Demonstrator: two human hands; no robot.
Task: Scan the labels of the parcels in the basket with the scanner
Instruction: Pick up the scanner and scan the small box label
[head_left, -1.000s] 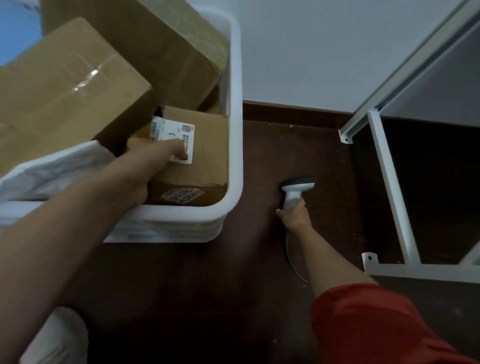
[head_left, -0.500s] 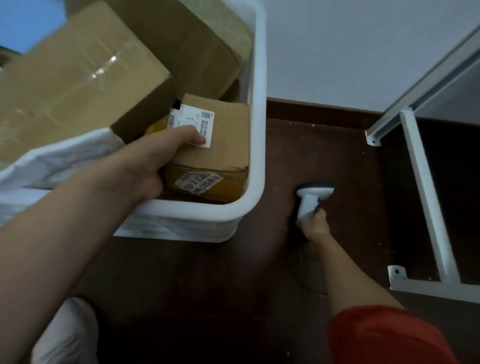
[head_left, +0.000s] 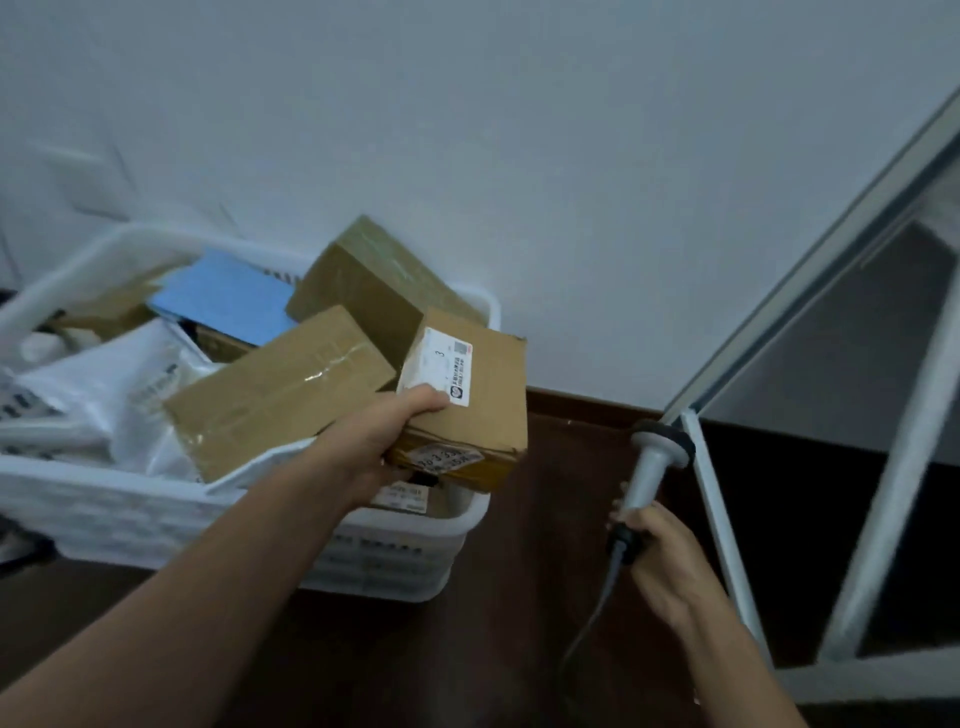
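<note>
My left hand (head_left: 382, 441) grips a small brown cardboard parcel (head_left: 480, 400) and holds it above the right end of the white basket (head_left: 156, 519). A white label (head_left: 441, 366) marked "3" faces up on it, my thumb on the label's lower edge. A second label sits on its front side. My right hand (head_left: 660, 556) holds the grey scanner (head_left: 652, 462) upright by its handle, to the right of the parcel, its cable hanging down. The basket holds several more cardboard boxes (head_left: 280, 389), white mailer bags (head_left: 119, 395) and a blue parcel (head_left: 228, 301).
The basket stands on a dark brown floor (head_left: 467, 649) against a pale wall (head_left: 519, 156). A white metal frame (head_left: 727, 545) with a slanted bar stands close to the right of the scanner.
My left hand has lifted the small parcel up out of the basket. My right hand has raised the scanner off the floor. The view has tilted upward toward the wall.
</note>
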